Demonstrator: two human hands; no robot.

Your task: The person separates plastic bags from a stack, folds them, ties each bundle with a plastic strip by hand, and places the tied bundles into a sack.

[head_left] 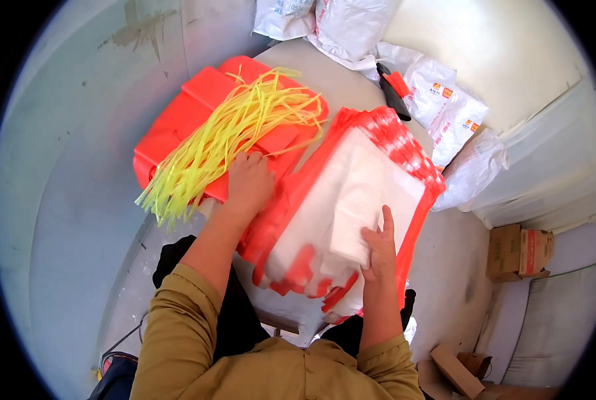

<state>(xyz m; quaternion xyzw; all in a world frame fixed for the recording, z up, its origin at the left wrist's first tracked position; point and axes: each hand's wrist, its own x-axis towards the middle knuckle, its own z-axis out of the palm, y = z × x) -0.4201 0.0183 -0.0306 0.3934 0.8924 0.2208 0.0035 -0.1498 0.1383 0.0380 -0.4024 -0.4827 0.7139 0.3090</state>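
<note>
My left hand [251, 180] is at the lower edge of a bundle of yellow strips [238, 127], its fingers curled; what they hold, if anything, is hidden. The strips lie across folded red material [178, 127]. Beside it is a stack of red and white sheets [311, 193], with a red and white patterned edge at the top right. A folded white piece [361, 207] rests on the stack. My right hand [378, 250] is at that piece's lower right side, with thumb and fingers apart; its underside is hidden.
White printed bags [438, 93] line the far side of the table [298, 57]. A black and red object [395, 90] lies near them. Cardboard boxes [519, 253] stand on the floor at the right, and more cardboard [457, 372] lies at the lower right.
</note>
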